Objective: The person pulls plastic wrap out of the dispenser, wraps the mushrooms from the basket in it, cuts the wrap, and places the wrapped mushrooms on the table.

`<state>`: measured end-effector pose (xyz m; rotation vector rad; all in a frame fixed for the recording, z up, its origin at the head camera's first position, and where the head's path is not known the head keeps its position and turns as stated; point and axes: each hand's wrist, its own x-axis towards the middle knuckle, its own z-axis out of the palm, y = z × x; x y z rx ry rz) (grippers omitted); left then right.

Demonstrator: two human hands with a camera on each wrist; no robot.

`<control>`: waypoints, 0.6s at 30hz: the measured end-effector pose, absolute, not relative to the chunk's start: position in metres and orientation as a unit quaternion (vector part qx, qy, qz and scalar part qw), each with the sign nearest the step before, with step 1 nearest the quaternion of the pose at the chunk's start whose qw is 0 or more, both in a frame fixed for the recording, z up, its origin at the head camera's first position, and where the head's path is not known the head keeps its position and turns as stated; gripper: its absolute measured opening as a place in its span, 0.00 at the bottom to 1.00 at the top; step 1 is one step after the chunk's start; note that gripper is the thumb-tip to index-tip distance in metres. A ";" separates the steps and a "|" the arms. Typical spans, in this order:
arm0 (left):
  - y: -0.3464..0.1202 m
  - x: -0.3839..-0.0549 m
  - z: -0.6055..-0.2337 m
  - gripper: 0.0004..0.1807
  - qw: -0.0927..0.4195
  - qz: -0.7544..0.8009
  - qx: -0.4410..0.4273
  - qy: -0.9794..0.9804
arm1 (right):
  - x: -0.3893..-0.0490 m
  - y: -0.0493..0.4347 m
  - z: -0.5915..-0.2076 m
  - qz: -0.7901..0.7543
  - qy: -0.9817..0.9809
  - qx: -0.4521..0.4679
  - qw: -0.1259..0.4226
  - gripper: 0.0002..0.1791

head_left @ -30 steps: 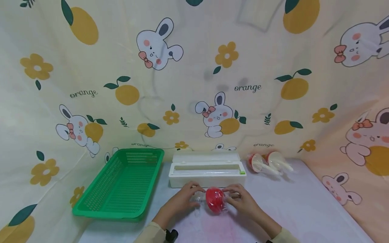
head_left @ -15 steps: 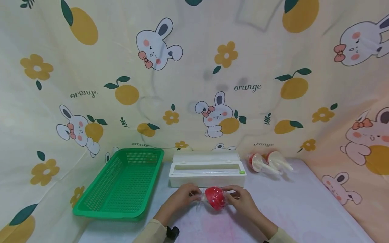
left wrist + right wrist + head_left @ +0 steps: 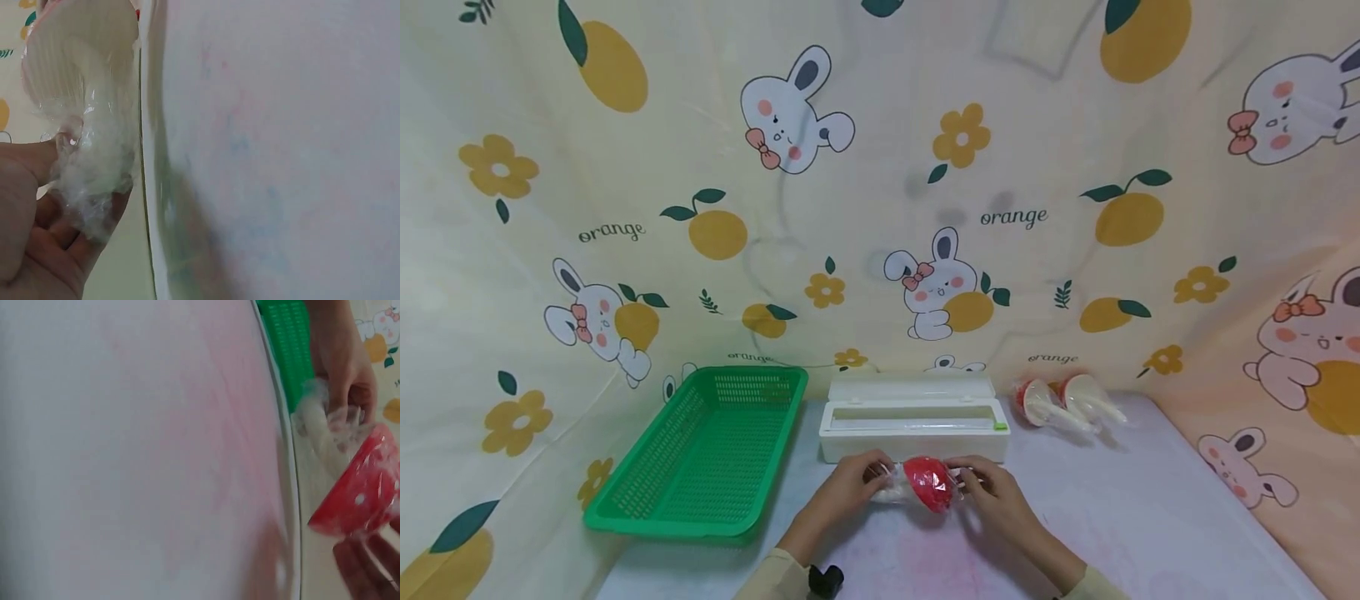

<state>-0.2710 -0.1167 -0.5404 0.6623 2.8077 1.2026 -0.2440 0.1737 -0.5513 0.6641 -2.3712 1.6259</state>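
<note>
A toy mushroom [image 3: 929, 483] with a red, white-spotted cap and a pale stem lies sideways between my hands, wrapped in clear cling film. My left hand [image 3: 848, 487] pinches the bunched film [image 3: 94, 203] around the stem end, thumb on one side and fingers on the other. At the cap end, my right hand [image 3: 997, 493] holds the wrapped cap [image 3: 361, 490] with its fingertips. The ribbed underside [image 3: 53, 59] of the cap shows through the film in the left wrist view. Just behind the hands stands a white cling film dispenser [image 3: 913, 447] with its lid up.
A green plastic basket [image 3: 752, 492] stands at the left. Two more wrapped mushrooms [image 3: 1037, 404] lie at the back right of the white-covered table [image 3: 1172, 508]. A patterned curtain [image 3: 865, 200] hangs behind everything.
My left hand has gathered the loose film in around the stem. The mushroom has turned so its stem points more to the left, and it has shifted slightly toward the dispenser.
</note>
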 end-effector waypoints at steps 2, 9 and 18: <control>-0.119 -0.270 -0.542 0.09 0.014 0.404 0.202 0.892 | -0.242 0.176 -0.551 0.550 -0.786 0.264 0.102 0.14; -0.123 -0.268 -0.542 0.11 0.008 0.459 0.221 0.861 | -0.242 0.179 -0.552 0.532 -0.757 0.349 0.150 0.22; -0.120 -0.263 -0.543 0.05 0.023 0.454 0.232 0.860 | -0.242 0.177 -0.553 0.529 -0.764 0.309 0.201 0.13</control>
